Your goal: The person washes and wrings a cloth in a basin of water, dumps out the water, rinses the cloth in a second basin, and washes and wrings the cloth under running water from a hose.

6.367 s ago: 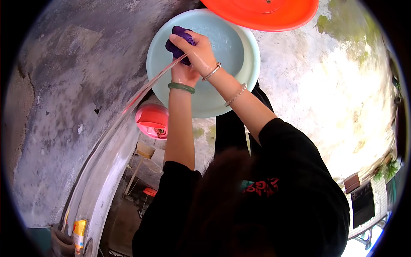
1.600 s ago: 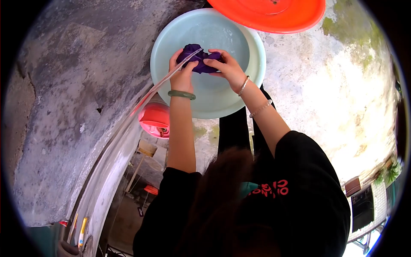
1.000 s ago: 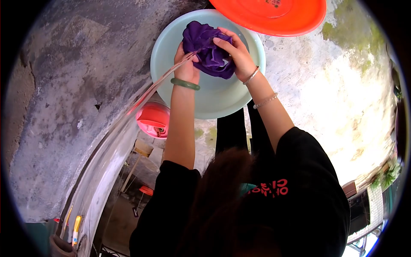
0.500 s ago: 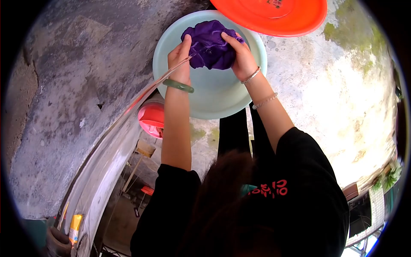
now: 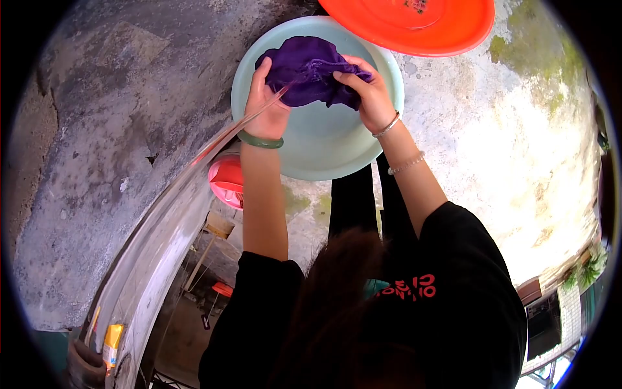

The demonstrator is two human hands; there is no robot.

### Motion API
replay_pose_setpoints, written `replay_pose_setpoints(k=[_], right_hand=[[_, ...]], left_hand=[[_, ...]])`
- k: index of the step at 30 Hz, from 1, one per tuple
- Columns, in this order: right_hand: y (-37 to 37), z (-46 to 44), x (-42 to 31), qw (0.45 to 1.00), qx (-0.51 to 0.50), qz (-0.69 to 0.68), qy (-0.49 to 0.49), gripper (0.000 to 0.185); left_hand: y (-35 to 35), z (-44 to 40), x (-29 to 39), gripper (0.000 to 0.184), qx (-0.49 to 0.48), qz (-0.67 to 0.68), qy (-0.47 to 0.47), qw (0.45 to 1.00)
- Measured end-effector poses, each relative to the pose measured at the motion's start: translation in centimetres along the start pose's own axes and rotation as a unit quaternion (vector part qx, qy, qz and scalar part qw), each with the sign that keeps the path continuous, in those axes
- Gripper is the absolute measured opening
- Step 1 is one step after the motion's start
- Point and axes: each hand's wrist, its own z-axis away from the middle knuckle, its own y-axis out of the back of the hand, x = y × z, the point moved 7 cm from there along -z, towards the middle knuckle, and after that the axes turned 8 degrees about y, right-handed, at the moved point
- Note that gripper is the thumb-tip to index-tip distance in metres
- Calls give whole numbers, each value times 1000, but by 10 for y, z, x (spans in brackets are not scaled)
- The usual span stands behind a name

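Observation:
A dark purple cloth (image 5: 301, 55) is spread between my two hands above a pale blue-green basin (image 5: 324, 152). My left hand (image 5: 267, 107), with a green bangle at the wrist, holds the cloth's left side, thumb pointing up. My right hand (image 5: 371, 94), wearing a silver bangle, pinches the right edge between thumb and fingers. A thin stream of water (image 5: 243, 121) runs in from the lower left and meets the cloth near my left hand. Water lies in the basin below.
A red-orange basin (image 5: 414, 26) stands at the top, close to the pale one. Left of my left forearm is a pink bucket with a red thing inside (image 5: 227, 176). A yellow packet (image 5: 113, 337) is at the lower left, by a concrete ledge.
Earlier the purple cloth was bunched tightly in my hands; now it is opened out. My hands have moved apart, the left one leftward, and both still hold the cloth.

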Motion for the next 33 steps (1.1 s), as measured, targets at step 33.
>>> replay_pose_setpoints(k=[33], right_hand=[[-22,-5,5,969,-56,241,4,60]], left_hand=[[-57,11,13,48,173,-526,-192,811]])
